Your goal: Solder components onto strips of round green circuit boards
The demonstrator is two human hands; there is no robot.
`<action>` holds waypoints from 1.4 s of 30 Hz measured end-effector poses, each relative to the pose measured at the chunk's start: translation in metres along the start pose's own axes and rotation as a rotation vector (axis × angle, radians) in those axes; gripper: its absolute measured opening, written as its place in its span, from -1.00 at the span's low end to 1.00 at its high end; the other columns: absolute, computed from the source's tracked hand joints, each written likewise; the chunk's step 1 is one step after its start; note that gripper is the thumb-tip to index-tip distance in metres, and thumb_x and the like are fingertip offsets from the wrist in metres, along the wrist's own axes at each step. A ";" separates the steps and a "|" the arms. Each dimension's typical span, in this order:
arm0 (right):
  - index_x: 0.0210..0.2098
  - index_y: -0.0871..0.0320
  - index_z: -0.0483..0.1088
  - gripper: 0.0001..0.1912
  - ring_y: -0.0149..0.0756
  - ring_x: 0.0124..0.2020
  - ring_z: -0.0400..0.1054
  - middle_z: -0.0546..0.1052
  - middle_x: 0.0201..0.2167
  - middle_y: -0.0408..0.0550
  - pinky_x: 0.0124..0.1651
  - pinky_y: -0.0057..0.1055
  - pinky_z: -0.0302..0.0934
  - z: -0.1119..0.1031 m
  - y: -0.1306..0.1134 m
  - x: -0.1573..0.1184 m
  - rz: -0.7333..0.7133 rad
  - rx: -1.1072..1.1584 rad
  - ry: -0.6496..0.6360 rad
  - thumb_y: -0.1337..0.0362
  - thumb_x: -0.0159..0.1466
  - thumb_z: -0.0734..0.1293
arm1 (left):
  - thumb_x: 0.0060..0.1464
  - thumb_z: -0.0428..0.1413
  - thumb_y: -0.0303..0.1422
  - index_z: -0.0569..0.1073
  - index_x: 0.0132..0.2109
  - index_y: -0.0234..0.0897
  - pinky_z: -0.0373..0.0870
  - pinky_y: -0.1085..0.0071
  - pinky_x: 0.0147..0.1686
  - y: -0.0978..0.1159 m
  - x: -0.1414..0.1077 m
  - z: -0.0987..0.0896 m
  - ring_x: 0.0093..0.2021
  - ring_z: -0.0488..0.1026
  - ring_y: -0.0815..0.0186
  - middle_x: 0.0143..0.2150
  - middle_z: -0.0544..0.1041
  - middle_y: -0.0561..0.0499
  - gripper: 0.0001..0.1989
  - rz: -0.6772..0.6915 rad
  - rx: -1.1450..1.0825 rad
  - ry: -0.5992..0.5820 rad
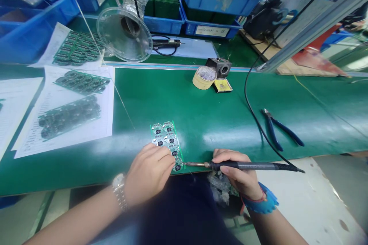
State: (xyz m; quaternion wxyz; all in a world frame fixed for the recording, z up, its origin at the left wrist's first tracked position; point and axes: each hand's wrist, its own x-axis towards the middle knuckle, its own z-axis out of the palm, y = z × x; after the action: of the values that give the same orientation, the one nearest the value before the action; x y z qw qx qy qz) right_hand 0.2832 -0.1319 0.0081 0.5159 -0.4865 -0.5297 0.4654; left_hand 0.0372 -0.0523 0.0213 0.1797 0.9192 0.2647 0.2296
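A green panel of round circuit boards [171, 141] lies on the bench near its front edge, with dark square parts on the boards. My left hand [152, 170], wearing a metal watch, rests over the panel's lower left side. Its fingers are closed together, and whatever they pinch is hidden. In my right hand [240, 172] is a soldering iron [244, 165], gripped like a pen and lying nearly level. The iron's tip points left and is at the panel's lower right edge; I cannot tell whether it touches. A blue band circles my right wrist.
Blue-handled cutters [283, 128] lie at right, beside the iron's black cable [250, 103]. Behind are a round tin [204, 77], a yellow sponge [222, 85] and a clear extraction hood [125, 34]. More board panels [70, 116] lie on papers at left; blue bins [221, 0] stand behind.
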 end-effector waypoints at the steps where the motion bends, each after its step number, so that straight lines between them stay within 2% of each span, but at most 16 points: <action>1: -0.36 0.12 0.49 -0.87 -0.28 -0.49 0.20 0.40 -0.57 -0.09 -0.42 -0.34 0.07 0.000 0.000 0.000 -0.002 0.014 -0.004 0.28 0.10 0.33 | 0.12 -0.04 -0.49 0.41 -0.37 -0.31 0.19 0.35 -0.34 0.000 -0.001 -0.001 -0.41 0.31 0.34 -0.44 0.41 0.03 -0.84 -0.004 -0.010 -0.004; 9: -0.37 0.14 0.49 -0.88 -0.29 -0.49 0.20 0.41 -0.58 -0.08 -0.42 -0.34 0.06 -0.002 0.002 0.002 -0.020 -0.019 -0.049 0.29 0.10 0.33 | 0.12 -0.06 -0.50 0.41 -0.38 -0.32 0.18 0.35 -0.36 0.003 -0.003 0.000 -0.42 0.30 0.34 -0.45 0.40 0.02 -0.81 0.011 -0.004 -0.034; 25: -0.37 0.13 0.50 -0.88 -0.31 -0.51 0.19 0.39 -0.58 -0.09 -0.43 -0.34 0.06 -0.001 0.001 0.000 -0.004 -0.016 -0.041 0.30 0.09 0.34 | 0.11 -0.05 -0.49 0.42 -0.40 -0.31 0.17 0.34 -0.38 0.007 0.004 0.005 -0.45 0.25 0.33 -0.48 0.37 0.02 -0.80 0.040 0.034 -0.079; 28: -0.37 0.14 0.50 -0.87 -0.29 -0.50 0.19 0.38 -0.58 -0.08 -0.43 -0.34 0.05 -0.001 0.001 0.001 -0.006 0.081 -0.001 0.30 0.08 0.33 | 0.11 -0.03 -0.48 0.45 -0.39 -0.31 0.17 0.37 -0.41 0.000 0.005 -0.004 -0.42 0.25 0.32 -0.47 0.38 0.00 -0.81 0.013 0.054 0.008; 31: -0.37 0.15 0.50 -0.85 -0.28 -0.49 0.18 0.37 -0.59 -0.07 -0.44 -0.33 0.05 0.000 0.002 0.001 -0.018 0.165 0.054 0.29 0.07 0.32 | 0.10 0.01 -0.45 0.47 -0.39 -0.29 0.16 0.38 -0.45 -0.021 0.008 -0.019 -0.49 0.22 0.34 -0.56 0.35 0.03 -0.84 -0.031 0.179 0.150; 33: -0.37 0.16 0.50 -0.85 -0.27 -0.49 0.18 0.37 -0.59 -0.06 -0.44 -0.33 0.05 0.001 0.003 0.001 -0.019 0.185 0.085 0.29 0.06 0.32 | 0.10 0.02 -0.44 0.47 -0.28 -0.29 0.22 0.36 -0.42 -0.036 0.008 -0.027 -0.49 0.27 0.33 -0.54 0.41 0.03 -0.87 -0.073 0.245 0.221; 34: -0.38 0.15 0.50 -0.85 -0.26 -0.49 0.18 0.37 -0.59 -0.06 -0.44 -0.33 0.06 0.002 0.003 0.001 -0.017 0.192 0.098 0.29 0.06 0.31 | 0.11 0.02 -0.43 0.46 -0.20 -0.31 0.27 0.35 -0.38 -0.040 0.006 -0.029 -0.44 0.32 0.32 -0.47 0.46 0.00 -0.86 -0.098 0.256 0.240; 37: -0.39 0.14 0.49 -0.85 -0.24 -0.46 0.21 0.39 -0.57 -0.05 -0.42 -0.30 0.10 0.001 0.003 0.001 -0.013 0.211 0.158 0.29 0.05 0.31 | 0.11 0.02 -0.41 0.38 -0.04 -0.34 0.34 0.28 -0.21 -0.038 -0.004 -0.028 -0.24 0.41 0.25 -0.19 0.51 -0.09 -0.75 -0.107 0.223 0.203; 40: -0.38 0.11 0.49 -0.86 -0.26 -0.43 0.26 0.43 -0.46 -0.04 -0.42 -0.33 0.14 -0.004 0.001 0.009 -0.007 0.176 0.280 0.31 0.04 0.32 | 0.10 0.05 -0.30 0.40 -0.07 -0.33 0.36 0.17 -0.16 -0.018 -0.021 -0.019 -0.18 0.41 0.18 -0.14 0.50 -0.10 -0.72 0.002 0.191 0.077; 42: -0.35 0.10 0.47 -0.85 -0.32 -0.48 0.27 0.43 -0.47 -0.07 -0.47 -0.39 0.14 -0.010 -0.003 0.024 -0.015 0.115 0.360 0.33 0.06 0.32 | 0.09 0.04 -0.22 0.41 -0.08 -0.33 0.37 0.07 -0.15 -0.007 -0.029 -0.012 -0.16 0.42 0.12 -0.13 0.50 -0.12 -0.68 0.055 0.208 0.051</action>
State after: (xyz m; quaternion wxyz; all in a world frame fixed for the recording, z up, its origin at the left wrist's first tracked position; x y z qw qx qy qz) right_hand 0.2931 -0.1084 0.0140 0.6328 -0.5275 -0.4051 0.3964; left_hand 0.0058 -0.0605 0.0189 0.0703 0.9336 0.2664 0.2290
